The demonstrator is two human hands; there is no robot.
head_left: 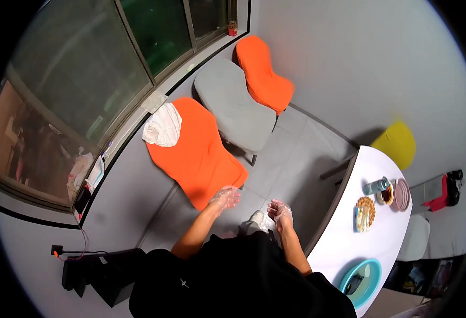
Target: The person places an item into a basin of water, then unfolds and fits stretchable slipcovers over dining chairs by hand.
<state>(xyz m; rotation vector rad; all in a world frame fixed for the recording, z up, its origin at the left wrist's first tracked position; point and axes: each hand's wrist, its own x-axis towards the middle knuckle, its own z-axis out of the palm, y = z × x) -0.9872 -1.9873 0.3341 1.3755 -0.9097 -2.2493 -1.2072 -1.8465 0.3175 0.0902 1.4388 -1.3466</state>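
Note:
My left hand [226, 198] is held out in front of me, palm partly up and fingers stretched, with nothing in it. It is nearest to the front edge of an orange-covered chair [193, 146]. My right hand [280, 211] hangs above the floor beside the white table, its fingers loosely curled but apart, and I see no object in it. Both hands have a whitish, shiny layer on them, either suds or thin clear gloves; I cannot tell which. Below them a white shoe [257, 217] shows on the floor.
A white cloth [163, 125] lies on the orange chair. Beyond stand a grey chair [235, 103] and another orange chair [262, 74]. The white table [331, 246] at right carries a turquoise basin [376, 289] with water and a dark item, a bottle [376, 186] and a woven mat [367, 208].

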